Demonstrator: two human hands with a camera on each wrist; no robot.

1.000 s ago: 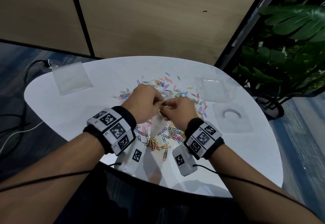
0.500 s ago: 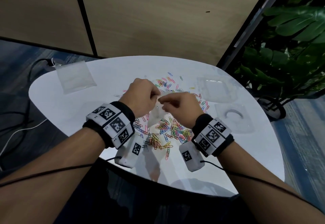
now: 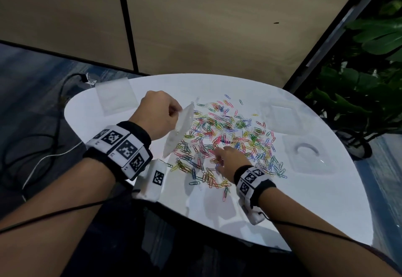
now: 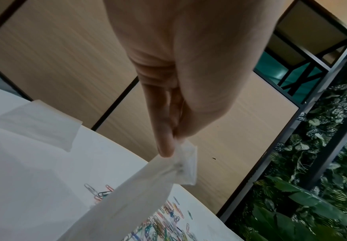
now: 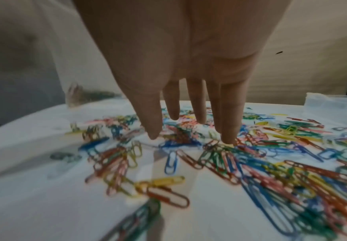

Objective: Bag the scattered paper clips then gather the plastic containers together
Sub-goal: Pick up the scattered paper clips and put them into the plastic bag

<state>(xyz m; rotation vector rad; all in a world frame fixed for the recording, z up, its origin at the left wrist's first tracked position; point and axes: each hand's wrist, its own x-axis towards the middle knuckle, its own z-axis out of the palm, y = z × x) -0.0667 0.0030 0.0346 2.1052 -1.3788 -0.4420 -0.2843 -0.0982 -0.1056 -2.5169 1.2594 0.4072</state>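
Note:
Several coloured paper clips [image 3: 228, 137] [image 5: 226, 156] lie scattered over the middle of the white table [image 3: 304, 207]. My left hand [image 3: 161, 115] [image 4: 174, 137] pinches the top edge of a small clear plastic bag [image 3: 179, 132] [image 4: 139, 192], which hangs above the left side of the pile. My right hand [image 3: 226, 159] [image 5: 189, 128] reaches down into the clips with fingers straight and spread, fingertips [image 5: 229, 138] touching them. Two clear plastic containers [image 3: 282, 117] [image 3: 310, 156] sit at the right of the pile.
Another clear plastic piece [image 3: 115, 98] lies at the table's far left corner. Cables [image 3: 54, 141] run over the floor at left. A leafy plant [image 3: 369, 93] stands beyond the table's right edge. A beige partition wall [image 3: 206, 26] stands behind.
Both hands were together at the bag's mouth. Now the right hand has let go and dropped to the clips, while the left has lifted the bag up and to the left.

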